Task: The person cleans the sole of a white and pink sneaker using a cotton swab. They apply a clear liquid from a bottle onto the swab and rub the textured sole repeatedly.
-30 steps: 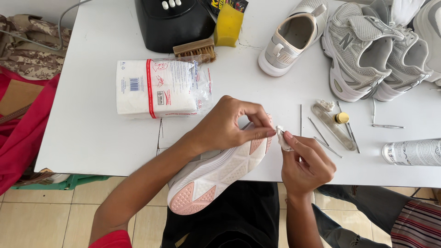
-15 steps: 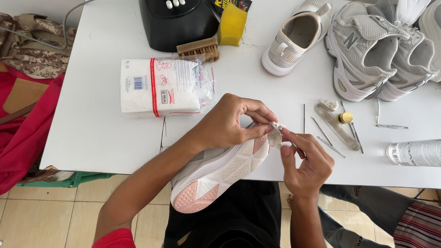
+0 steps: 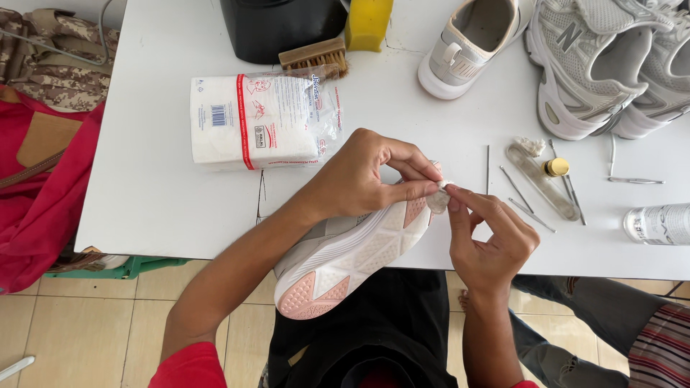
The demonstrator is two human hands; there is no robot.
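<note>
A white sneaker [image 3: 345, 255] with a pink-patched sole lies sole-up across my lap and the table's front edge. My left hand [image 3: 366, 176] wraps over its toe end and grips it. My right hand [image 3: 485, 233] pinches a small whitish wad of cotton [image 3: 438, 199] against the toe tip, where my left fingertips also touch it. A dish with metal picks [image 3: 543, 179] lies just right of my hands.
On the white table [image 3: 144, 194]: an open cotton pack [image 3: 262, 118], a wooden brush [image 3: 313, 56], a yellow sponge [image 3: 368, 23], a black machine [image 3: 280, 25], a beige sneaker [image 3: 471, 47], grey sneakers [image 3: 611, 65], a spray can [image 3: 658, 224]. Red and camouflage bags [image 3: 43, 165] lie left.
Both hands and the sneaker stay at the table edge; my right fingers have shifted slightly on the cotton wad at the toe. The camera view has drifted a little.
</note>
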